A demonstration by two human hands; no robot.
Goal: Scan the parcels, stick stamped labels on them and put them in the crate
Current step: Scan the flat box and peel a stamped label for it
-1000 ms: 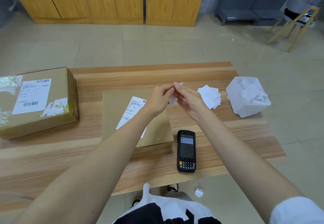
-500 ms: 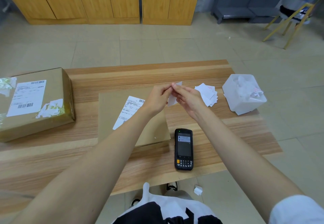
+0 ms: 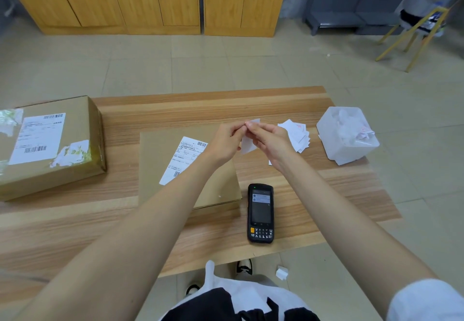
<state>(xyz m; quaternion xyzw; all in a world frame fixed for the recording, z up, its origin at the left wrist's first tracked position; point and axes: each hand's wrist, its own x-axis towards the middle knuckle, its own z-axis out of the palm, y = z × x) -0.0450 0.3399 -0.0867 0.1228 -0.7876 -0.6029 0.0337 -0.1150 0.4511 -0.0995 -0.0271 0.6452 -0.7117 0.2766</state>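
Label (image 3: 247, 146) hangs pinched between left hand (image 3: 226, 142) and right hand (image 3: 272, 142) above parcel (image 3: 160, 160).

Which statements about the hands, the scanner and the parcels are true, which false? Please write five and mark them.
1. Both the left hand and the right hand pinch a small white label. True.
2. The scanner lies on the flat parcel. False: it lies on the table, right of it.
3. A white tub stands near the table's right edge. True.
4. The bigger box bears no label. False: a printed white label is on top.
5. A pile of labels lies between right hand and tub. True.
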